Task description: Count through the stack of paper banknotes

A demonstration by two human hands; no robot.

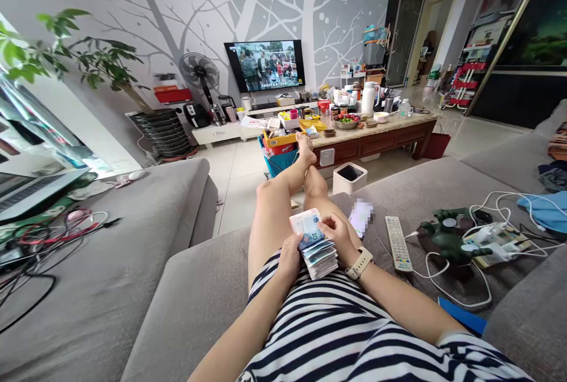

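Observation:
A thick stack of banknotes (315, 250) rests on my lap, above my striped garment. My left hand (290, 258) is closed around the stack's left side and holds it from below. My right hand (337, 234), with a beige watch on the wrist, pinches the top note, a bluish one bent upward at its far end. My bare legs stretch forward, feet crossed on the edge of the coffee table (376, 134).
I sit on a grey sofa (199, 287). A white remote (398, 243), a phone (361, 216), a green figure (447, 237) and tangled white cables lie at my right. A laptop (31, 190) and wires sit at the left. A television (264, 65) and fan (199, 72) stand ahead.

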